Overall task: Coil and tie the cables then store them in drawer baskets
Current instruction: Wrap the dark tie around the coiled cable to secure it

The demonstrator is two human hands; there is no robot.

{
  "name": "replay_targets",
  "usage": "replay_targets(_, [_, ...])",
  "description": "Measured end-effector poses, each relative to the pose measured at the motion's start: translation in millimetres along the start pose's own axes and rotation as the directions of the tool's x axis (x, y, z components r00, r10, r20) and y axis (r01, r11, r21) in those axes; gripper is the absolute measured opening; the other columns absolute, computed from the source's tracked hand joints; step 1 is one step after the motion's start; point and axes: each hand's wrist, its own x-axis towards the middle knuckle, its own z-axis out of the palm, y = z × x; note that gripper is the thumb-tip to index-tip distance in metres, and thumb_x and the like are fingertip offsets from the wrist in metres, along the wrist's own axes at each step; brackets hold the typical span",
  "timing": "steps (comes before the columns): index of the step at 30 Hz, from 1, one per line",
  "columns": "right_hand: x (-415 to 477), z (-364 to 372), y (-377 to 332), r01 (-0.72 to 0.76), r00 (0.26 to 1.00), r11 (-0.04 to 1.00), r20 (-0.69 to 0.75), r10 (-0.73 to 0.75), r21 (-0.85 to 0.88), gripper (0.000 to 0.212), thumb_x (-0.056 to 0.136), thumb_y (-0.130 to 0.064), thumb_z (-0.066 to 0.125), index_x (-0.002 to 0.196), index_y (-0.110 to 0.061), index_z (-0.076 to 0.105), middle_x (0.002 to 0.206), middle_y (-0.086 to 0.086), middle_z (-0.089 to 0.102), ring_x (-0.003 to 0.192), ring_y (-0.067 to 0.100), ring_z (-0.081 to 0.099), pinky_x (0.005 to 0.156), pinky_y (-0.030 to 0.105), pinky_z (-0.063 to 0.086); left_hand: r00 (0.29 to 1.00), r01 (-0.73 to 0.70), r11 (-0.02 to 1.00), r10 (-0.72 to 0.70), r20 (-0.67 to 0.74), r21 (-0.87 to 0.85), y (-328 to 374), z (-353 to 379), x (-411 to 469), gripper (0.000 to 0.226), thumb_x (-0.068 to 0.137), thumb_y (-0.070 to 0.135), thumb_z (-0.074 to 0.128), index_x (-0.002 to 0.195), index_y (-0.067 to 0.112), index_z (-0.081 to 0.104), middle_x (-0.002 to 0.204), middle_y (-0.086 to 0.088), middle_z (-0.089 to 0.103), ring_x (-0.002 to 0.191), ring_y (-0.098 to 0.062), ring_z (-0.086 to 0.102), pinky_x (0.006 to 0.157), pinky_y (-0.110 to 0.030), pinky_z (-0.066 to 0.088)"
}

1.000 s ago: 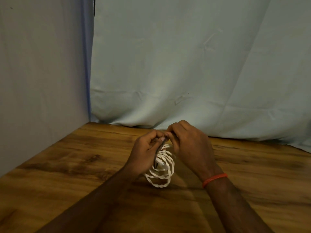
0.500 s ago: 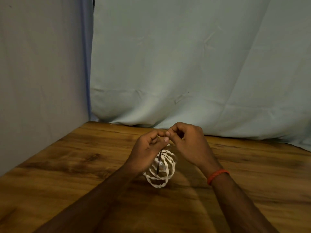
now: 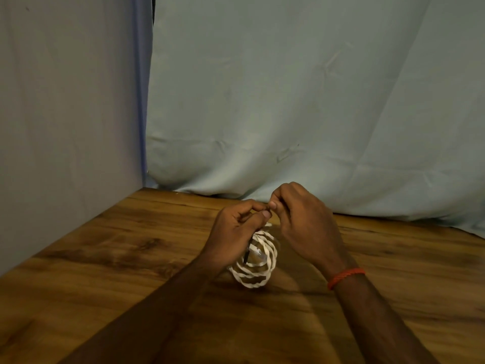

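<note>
Since a second ago the right hand [image 3: 304,222] has drawn back a little from over the coil. The dark tie [image 3: 246,256] now shows only as a short tail hanging inside the loops.

The white twisted cable [image 3: 258,261] is wound into a loose bundle of loops that hangs under both hands. Its lowest loop is at the worktop [image 3: 131,258] or just above it; I cannot tell which. The loops stand on edge, not flat. The bundle is taller than it is wide, so its long axis runs roughly up and down, with the top leaning slightly right and away from the person. The opening of the loops faces more or less back toward them.

The left hand [image 3: 236,227] has its fingers curled round the top of the cable, with the thumb pressed down on the gathered strands. The right hand's thumb and forefinger are closed in a fine pinch right beside that thumb, probably on the tie's other end, though it is too small to be sure. An orange wristband [image 3: 345,277] sits on the right wrist.

To do the tying well, I would keep the left hand's grip firm so the loops stay stacked. The tie should be pulled snug across the narrow top of the bundle and twisted close against the strands, so that nothing fans out later.

No basket or drawer is in view, only the pale cloth [image 3: 288,101] behind.
</note>
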Motion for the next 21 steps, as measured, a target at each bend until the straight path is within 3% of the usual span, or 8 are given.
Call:
replay_targets(6, [0.3, -0.8, -2.4, 0.044, 0.998, 0.998, -0.04, -0.046, -0.039, 0.018, 0.098, -0.03, 0.04, 0.086, -0.024, 0.052, 0.082, -0.009, 0.048, 0.063, 0.009, 0.044, 0.052, 0.034, 0.044, 1.0, 0.01, 1.0, -0.01, -0.017, -0.009, 3.6, 2.7, 1.2, 0.013, 0.096, 0.012, 0.064, 0.096, 0.017, 0.076, 0.083, -0.018, 0.072, 0.08, -0.045, 0.065, 0.069, -0.047, 0.055])
replay_targets(11, [-0.1, -0.5, -6.8, 0.075, 0.997, 0.993, -0.02, -0.077, -0.087, 0.028, 0.096, -0.038, 0.031, 0.087, -0.023, 0.053, 0.084, -0.008, 0.048, 0.063, 0.009, 0.041, 0.05, 0.031, 0.04, 0.999, 0.048, 0.992, -0.049, -0.003, -0.113, 3.7, 2.2, -0.8, 0.024, 0.096, 0.009, 0.063, 0.099, 0.031, 0.073, 0.083, -0.03, 0.068, 0.065, -0.033, 0.062, 0.063, -0.037, 0.052])
replay_targets(13, [-0.6, -0.4, -7.8, 0.088, 0.995, 0.989, -0.028, -0.092, -0.116, 0.027, 0.096, -0.037, 0.032, 0.087, -0.023, 0.053, 0.084, -0.008, 0.048, 0.062, 0.009, 0.039, 0.049, 0.029, 0.037, 0.999, 0.032, 0.993, -0.034, -0.013, -0.113, 3.7, 1.3, -0.6, 0.023, 0.096, 0.005, 0.062, 0.095, 0.025, 0.073, 0.085, -0.018, 0.073, 0.069, -0.029, 0.068, 0.064, -0.033, 0.055])
replay_targets(16, [-1.2, -3.1, -10.4, 0.114, 0.992, 0.983, -0.045, -0.122, -0.145, 0.025, 0.093, -0.032, 0.032, 0.086, -0.02, 0.053, 0.082, -0.006, 0.047, 0.061, 0.009, 0.035, 0.051, 0.026, 0.027, 1.0, 0.013, 0.996, -0.015, -0.013, -0.086, 2.6, 1.6, 0.2, 0.024, 0.097, 0.008, 0.062, 0.091, 0.029, 0.073, 0.084, -0.017, 0.073, 0.072, -0.042, 0.068, 0.063, -0.045, 0.058])
replay_targets(19, [-1.3, -3.3, -13.7, 0.071, 0.991, 0.988, -0.104, -0.085, -0.137, 0.024, 0.092, -0.025, 0.031, 0.083, -0.019, 0.052, 0.08, -0.004, 0.046, 0.06, 0.012, 0.036, 0.05, 0.029, 0.028, 0.999, 0.027, 0.999, -0.029, -0.039, -0.038, 0.7, 3.1, 0.6, 0.022, 0.096, 0.006, 0.061, 0.087, 0.023, 0.072, 0.08, -0.002, 0.073, 0.07, -0.021, 0.07, 0.062, -0.034, 0.056])
replay_targets(21, [1.2, -6.2, -14.1, 0.011, 0.979, 0.998, -0.201, -0.023, -0.062, 0.019, 0.094, -0.02, 0.035, 0.084, -0.018, 0.051, 0.082, -0.003, 0.048, 0.061, 0.013, 0.04, 0.051, 0.03, 0.033, 0.998, 0.034, 0.999, -0.034, -0.047, -0.01, -3.7, 2.0, 1.0, 0.017, 0.094, 0.007, 0.063, 0.084, 0.019, 0.069, 0.077, -0.009, 0.07, 0.07, -0.025, 0.067, 0.064, -0.033, 0.053])
